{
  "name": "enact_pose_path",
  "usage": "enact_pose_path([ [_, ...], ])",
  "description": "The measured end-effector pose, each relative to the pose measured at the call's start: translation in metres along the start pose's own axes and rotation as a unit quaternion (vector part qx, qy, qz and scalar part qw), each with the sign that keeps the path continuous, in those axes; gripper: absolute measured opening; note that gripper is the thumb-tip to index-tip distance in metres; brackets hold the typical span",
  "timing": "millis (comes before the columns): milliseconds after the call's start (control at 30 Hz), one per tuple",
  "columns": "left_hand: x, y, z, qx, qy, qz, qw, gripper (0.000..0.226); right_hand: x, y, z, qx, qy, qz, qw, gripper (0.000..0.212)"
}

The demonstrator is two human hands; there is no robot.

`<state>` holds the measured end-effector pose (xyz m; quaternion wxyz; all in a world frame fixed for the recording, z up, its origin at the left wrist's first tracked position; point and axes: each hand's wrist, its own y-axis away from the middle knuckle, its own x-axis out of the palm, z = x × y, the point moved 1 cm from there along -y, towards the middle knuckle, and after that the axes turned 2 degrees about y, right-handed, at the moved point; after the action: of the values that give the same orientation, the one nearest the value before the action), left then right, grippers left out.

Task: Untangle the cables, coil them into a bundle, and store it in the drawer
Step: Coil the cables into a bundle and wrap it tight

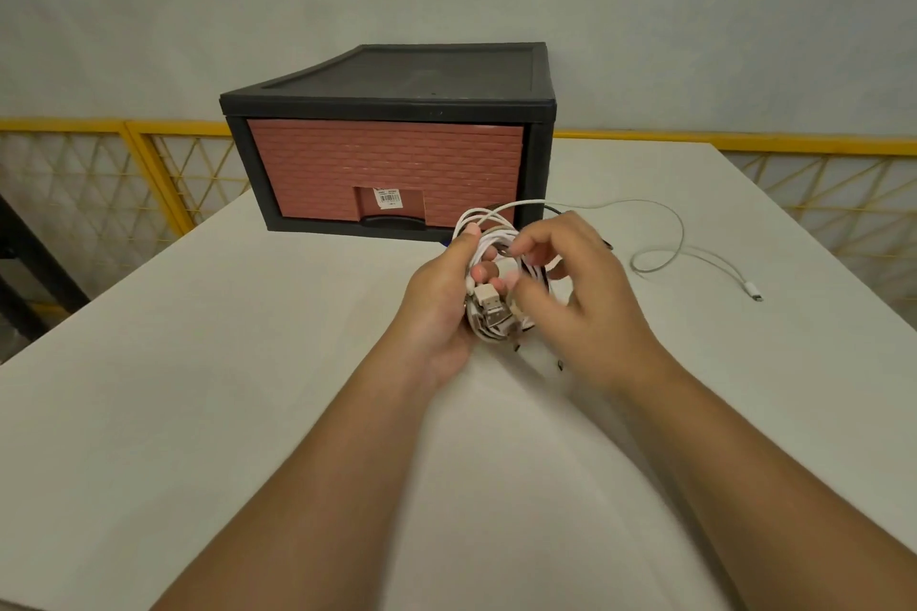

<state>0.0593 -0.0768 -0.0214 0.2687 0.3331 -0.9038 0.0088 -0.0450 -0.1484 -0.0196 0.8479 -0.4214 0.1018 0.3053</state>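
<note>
Above the middle of the desk (248,412), the white cable bundle (489,315) is coiled, with plugs showing. The left hand (439,308) grips it; the right hand (588,308) pinches a loop. One loose end (667,256) lies toward the right edge. Behind, the drawer (387,169) is closed.

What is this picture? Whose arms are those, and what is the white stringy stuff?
There is no machine here, just a person. A camera worn on their head looks down, so you see the arms as that person does. The left hand holds a bundle of cables, white and dark, with its fingers curled round it. The right hand pinches the cables too. A loose end with a small plug lies off to the right on the table. Behind stands a black box with a reddish drawer, which is closed. A yellow fence runs behind the table.
</note>
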Motion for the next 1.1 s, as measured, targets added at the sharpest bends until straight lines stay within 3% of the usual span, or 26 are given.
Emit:
enact_pose_path([
  [100,-0.005,0.001,-0.003,-0.025,-0.01,0.031,0.999,0.028,-0.011,-0.005,-0.003,0.054,-0.042,-0.069,0.995,0.013],
  [167,-0.007,0.001,-0.004,-0.04,-0.012,0.059,0.997,0.028,-0.018,-0.008,-0.01,0.095,-0.007,-0.081,0.992,0.013],
  [267,-0.007,0.003,-0.006,-0.061,-0.007,0.101,0.993,0.028,-0.023,-0.007,-0.021,0.154,0.012,-0.036,0.987,0.018],
  [433,-0.008,0.002,-0.006,-0.081,0.012,0.121,0.989,0.031,-0.023,-0.006,-0.019,0.256,-0.125,0.065,0.956,0.027],
  [700,-0.01,0.001,-0.007,-0.1,0.023,0.132,0.986,0.032,-0.024,-0.008,-0.017,0.323,-0.308,0.101,0.889,0.025],
  [833,-0.01,0.001,-0.008,-0.095,0.022,0.128,0.987,0.032,-0.022,-0.006,-0.022,0.348,-0.356,0.119,0.859,0.04],
  [1100,-0.011,-0.001,-0.007,-0.081,0.014,0.108,0.991,0.029,-0.017,-0.005,-0.024,0.294,-0.343,0.204,0.869,0.047],
])
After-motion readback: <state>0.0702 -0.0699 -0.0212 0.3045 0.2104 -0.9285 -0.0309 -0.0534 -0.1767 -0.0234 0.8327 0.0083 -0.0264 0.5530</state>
